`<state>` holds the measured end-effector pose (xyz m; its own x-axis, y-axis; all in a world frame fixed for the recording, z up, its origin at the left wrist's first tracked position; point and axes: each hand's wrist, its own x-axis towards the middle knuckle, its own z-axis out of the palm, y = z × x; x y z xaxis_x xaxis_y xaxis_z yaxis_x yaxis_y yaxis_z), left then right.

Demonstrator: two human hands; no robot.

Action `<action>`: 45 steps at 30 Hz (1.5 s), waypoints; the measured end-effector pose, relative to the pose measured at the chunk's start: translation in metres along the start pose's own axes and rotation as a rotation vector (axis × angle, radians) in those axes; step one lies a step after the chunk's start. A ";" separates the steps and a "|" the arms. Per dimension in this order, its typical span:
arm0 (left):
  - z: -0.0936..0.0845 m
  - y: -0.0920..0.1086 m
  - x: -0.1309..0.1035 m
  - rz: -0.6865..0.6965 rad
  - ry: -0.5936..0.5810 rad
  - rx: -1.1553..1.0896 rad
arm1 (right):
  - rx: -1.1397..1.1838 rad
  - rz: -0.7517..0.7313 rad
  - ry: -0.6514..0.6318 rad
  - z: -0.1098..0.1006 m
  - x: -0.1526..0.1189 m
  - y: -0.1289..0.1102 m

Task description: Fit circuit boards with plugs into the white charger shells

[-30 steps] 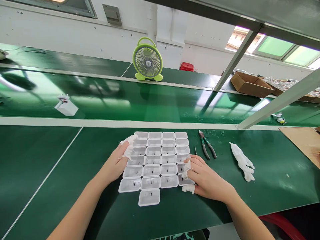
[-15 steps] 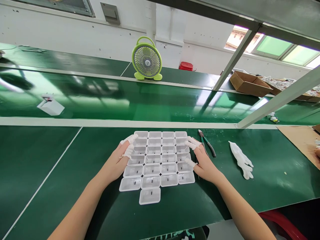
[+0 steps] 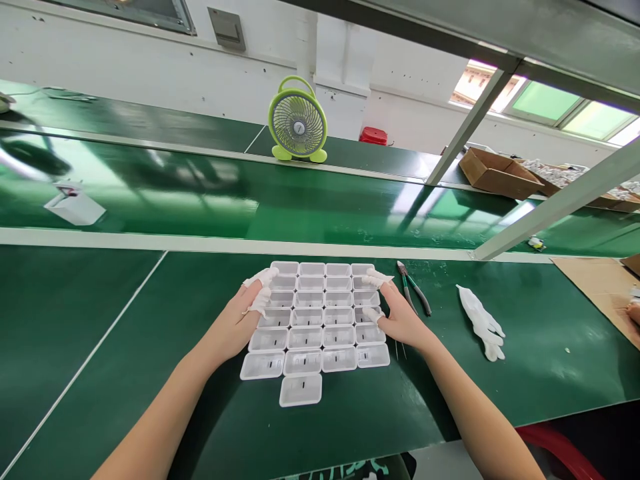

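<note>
White trays (image 3: pixel 305 339): 25 counted, 6 rows of 4 plus 1 single tray (image 3: pixel 301 391) on the near side, in line with the 2nd column from the left. Location: middle of the worktop (image 3: pixel 320 437), block reaching close to the far edge; single tray lies nearest the near edge.

Contents: small dark mark on the floor of many trays; slot or loose part, cannot tell. Farther right, beyond the far edge, an open cardboard box (image 3: pixel 500 175); the box behind it carries heaped white pieces (image 3: pixel 553 173), too small to identify.

Appearance: trays translucent white, rectangular, rounded corners, open side up, set rim to rim.

Left hand (image 3: pixel 240 319): fingers extended, released, laid over the block's far left side. Right hand (image 3: pixel 400 319): fingers likewise extended over the right column, none clenched. White covers on several fingertips of both. 2 thin metal tips show beneath the right hand; holder hidden.

Right of block: pliers (image 3: pixel 414 288), then white glove (image 3: pixel 481 323) toward the worktop's right edge.
</note>
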<state>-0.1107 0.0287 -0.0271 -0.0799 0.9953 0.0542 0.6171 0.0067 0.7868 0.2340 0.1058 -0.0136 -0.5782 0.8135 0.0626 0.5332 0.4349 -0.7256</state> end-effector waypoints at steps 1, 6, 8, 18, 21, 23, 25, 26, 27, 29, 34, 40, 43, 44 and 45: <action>0.000 0.000 0.000 -0.014 -0.012 -0.019 | 0.004 -0.005 0.002 0.000 0.000 0.000; 0.000 -0.001 0.000 -0.061 -0.033 -0.096 | 0.015 -0.024 0.002 0.000 0.000 -0.001; 0.001 -0.001 0.000 -0.063 -0.023 -0.114 | 0.010 -0.032 0.005 0.000 0.000 -0.002; 0.000 0.001 -0.001 -0.088 -0.042 -0.116 | 0.028 -0.008 0.001 -0.002 0.000 -0.006; 0.001 -0.002 -0.001 -0.066 -0.028 -0.105 | 0.037 -0.003 -0.003 -0.001 -0.001 -0.007; 0.001 -0.002 -0.001 -0.043 -0.015 -0.105 | 0.051 -0.008 0.023 0.001 -0.002 -0.006; 0.001 0.000 0.000 -0.021 -0.009 -0.116 | 0.078 -0.013 0.090 0.003 -0.004 -0.005; 0.000 0.002 0.000 -0.014 -0.005 -0.120 | 0.106 0.002 0.133 0.005 -0.005 -0.004; -0.001 0.003 0.000 -0.017 0.000 -0.123 | 0.151 0.034 0.172 0.006 -0.006 -0.004; -0.002 0.004 0.001 -0.074 0.031 -0.132 | 0.265 0.118 0.219 0.008 -0.007 -0.003; -0.001 -0.003 0.002 -0.295 0.107 -0.302 | 0.418 0.179 0.207 0.010 -0.010 -0.005; 0.001 -0.012 0.003 -0.316 0.124 -0.391 | 0.505 0.180 0.214 0.011 -0.010 -0.010; 0.003 -0.012 0.004 -0.316 0.121 -0.406 | 0.509 0.187 0.209 0.011 -0.011 -0.011; 0.002 -0.011 0.004 -0.319 0.121 -0.406 | 0.506 0.194 0.205 0.011 -0.011 -0.011; 0.002 -0.010 0.005 -0.322 0.123 -0.402 | 0.500 0.206 0.201 0.010 -0.012 -0.010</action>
<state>-0.1159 0.0333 -0.0361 -0.3222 0.9301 -0.1767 0.1989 0.2490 0.9479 0.2293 0.0873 -0.0138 -0.3385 0.9407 -0.0210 0.2376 0.0639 -0.9693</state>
